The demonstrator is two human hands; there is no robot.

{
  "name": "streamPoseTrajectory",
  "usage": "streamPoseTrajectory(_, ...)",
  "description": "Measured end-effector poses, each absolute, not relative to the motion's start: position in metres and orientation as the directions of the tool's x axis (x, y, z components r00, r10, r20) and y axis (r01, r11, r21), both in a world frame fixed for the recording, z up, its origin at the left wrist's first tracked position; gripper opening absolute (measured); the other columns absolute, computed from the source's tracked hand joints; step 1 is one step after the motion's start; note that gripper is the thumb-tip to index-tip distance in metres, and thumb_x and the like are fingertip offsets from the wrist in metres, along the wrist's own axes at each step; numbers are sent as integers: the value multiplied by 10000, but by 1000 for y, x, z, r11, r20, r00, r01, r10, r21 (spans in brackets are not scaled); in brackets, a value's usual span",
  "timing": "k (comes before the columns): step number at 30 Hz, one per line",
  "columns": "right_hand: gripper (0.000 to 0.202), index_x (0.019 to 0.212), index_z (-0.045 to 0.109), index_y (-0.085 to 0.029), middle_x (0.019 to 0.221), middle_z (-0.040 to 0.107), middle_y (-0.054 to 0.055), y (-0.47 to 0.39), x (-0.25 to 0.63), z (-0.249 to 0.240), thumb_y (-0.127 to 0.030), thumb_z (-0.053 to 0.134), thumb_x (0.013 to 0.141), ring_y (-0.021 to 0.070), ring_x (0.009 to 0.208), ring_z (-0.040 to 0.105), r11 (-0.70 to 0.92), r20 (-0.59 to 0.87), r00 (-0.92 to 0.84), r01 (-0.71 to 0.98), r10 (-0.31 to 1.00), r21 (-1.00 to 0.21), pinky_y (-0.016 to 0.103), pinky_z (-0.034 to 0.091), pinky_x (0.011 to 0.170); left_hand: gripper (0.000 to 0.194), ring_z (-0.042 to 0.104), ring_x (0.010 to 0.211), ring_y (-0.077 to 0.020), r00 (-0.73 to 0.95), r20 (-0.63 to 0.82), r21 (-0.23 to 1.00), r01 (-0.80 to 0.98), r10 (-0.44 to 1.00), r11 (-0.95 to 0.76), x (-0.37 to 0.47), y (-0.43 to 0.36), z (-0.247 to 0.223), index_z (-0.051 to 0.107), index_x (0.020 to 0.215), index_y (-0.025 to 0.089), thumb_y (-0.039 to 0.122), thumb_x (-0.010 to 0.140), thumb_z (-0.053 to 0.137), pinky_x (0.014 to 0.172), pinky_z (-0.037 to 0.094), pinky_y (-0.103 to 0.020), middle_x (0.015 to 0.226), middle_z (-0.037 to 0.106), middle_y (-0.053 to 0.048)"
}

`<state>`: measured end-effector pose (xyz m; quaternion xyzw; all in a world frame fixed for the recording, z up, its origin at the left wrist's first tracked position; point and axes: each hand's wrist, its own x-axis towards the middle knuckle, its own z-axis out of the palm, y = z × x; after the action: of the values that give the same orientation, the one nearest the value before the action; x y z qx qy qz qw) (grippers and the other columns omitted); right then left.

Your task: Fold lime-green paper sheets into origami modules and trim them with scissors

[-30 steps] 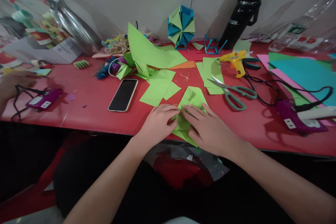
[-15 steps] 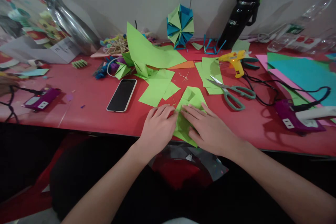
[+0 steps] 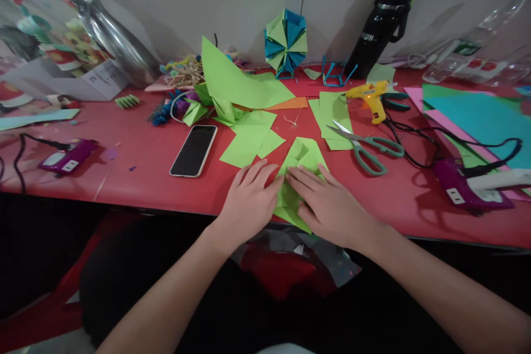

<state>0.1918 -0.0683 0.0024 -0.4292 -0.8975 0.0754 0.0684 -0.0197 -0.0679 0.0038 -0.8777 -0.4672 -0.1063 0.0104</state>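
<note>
Folded green paper (image 3: pixel 287 198) lies under two bare hands at the near edge of a red table (image 3: pixel 145 182), as I follow the work from a distance through the head camera. The right hand (image 3: pixel 332 204) rests palm down across the paper, its fingers stretched out side by side and its thumb set apart. The left hand (image 3: pixel 251 204) is palm down at the paper's left edge, fingers slightly spread and bent; its thumb is largely hidden, so I cannot tell whether it pinches the fold.

The step looks to me like flattening a crease. To do it well, I would let the right hand serve as the weight — broad, even pressure, no sideways push — while the left fingertips line up the edge before anything is pressed hard. A crease run outward from the middle should come out sharper than one dabbed at in spots. The lowest corner reaches the table's front edge, and I would want the whole sheet farther in, since paper without backing may take a soft or crooked fold.

Loose green sheets (image 3: pixel 251 138) lie just beyond the left hand, near a phone (image 3: pixel 193 151). Scissors (image 3: pixel 355 138) lie with blades parted beyond the right hand, near a yellow glue gun (image 3: pixel 375 102) — both apart from the fingers.
</note>
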Motion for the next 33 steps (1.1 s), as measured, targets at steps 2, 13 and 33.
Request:
streamPoseTrajectory(2, 579, 1531, 482, -95, 1652, 397, 135, -70, 193, 1, -227, 388, 975, 308, 1560, 305, 621, 81, -618, 763, 782, -178, 605, 226, 1273, 384, 437, 1475, -355, 540, 196, 92, 821, 819, -563, -20, -69, 4, 670, 1331, 197, 173, 1018, 449, 1175, 400, -566, 1462, 602, -136)
streamPoseTrajectory(13, 522, 1498, 541, -197, 1736, 191, 140, -66, 235, -23, -453, 408, 1062, 366, 1601, 111, 469, 197, -442, 875, 875, -122, 648, 218, 1247, 373, 445, 1477, -316, 569, 169, 148, 793, 805, -592, -18, -68, 6, 654, 1314, 147, 261, 1064, 401, 1231, 338, -526, 1480, 606, -102)
streamPoseTrajectory(33, 553, 1547, 493, -271, 1705, 304, 108, -52, 263, -27, -517, 385, 1063, 340, 1583, 234, 495, 155, -475, 857, 866, -140, 591, 354, 1211, 390, 504, 1418, -290, 626, 127, 208, 742, 770, -637, -20, -61, 2, 599, 1397, 168, 252, 1072, 401, 1192, 396, -513, 1478, 597, -101)
